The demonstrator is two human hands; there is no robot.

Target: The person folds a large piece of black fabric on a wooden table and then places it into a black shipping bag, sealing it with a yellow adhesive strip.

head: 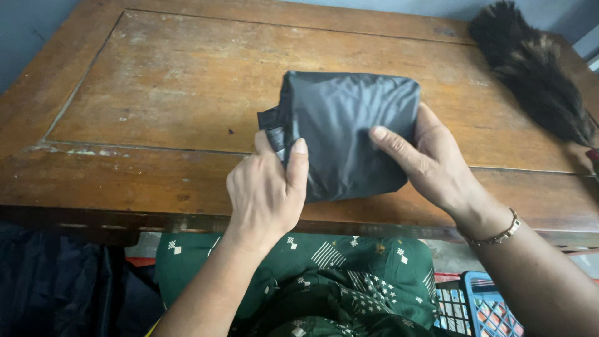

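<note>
Folded garment [349, 134] on table [156, 93], between fingers of both hands. Left hand [265, 190] at its left edge, thumb on top, fingers under edge. Right hand [430, 156] at its right edge, thumb on top, fingers behind. Feather duster [530, 68] on table, far right, beyond right fingers. Plastic crate [480, 309] below table edge, under right wrist.

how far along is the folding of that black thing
Mostly done, by the look of it: the black fabric item is already a compact, squarish bundle on the wooden table. In hand: the left hand pinches its loose left edge, where a flap sticks out, while the right hand holds the right side. Probably left: tucking that flap in.
</note>
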